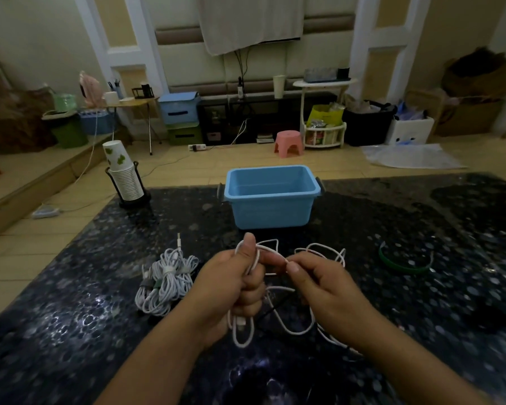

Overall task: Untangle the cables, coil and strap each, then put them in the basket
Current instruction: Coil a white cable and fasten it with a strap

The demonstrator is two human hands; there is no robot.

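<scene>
We keep our left hand (237, 285) fisted round the gathered loops of white cable (278, 317), so the coil holds. Our right hand (319, 283) has a narrow pinch grip on the free strand, likely feeding it; the blue basket (270, 197) waits empty behind.

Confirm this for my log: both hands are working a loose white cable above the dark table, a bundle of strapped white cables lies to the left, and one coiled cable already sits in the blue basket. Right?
Not quite. The head view shows the blue basket holding nothing. The rest stands: left hand and right hand hold the loose white cable above the dark table, strapped white cables to the left.
</scene>
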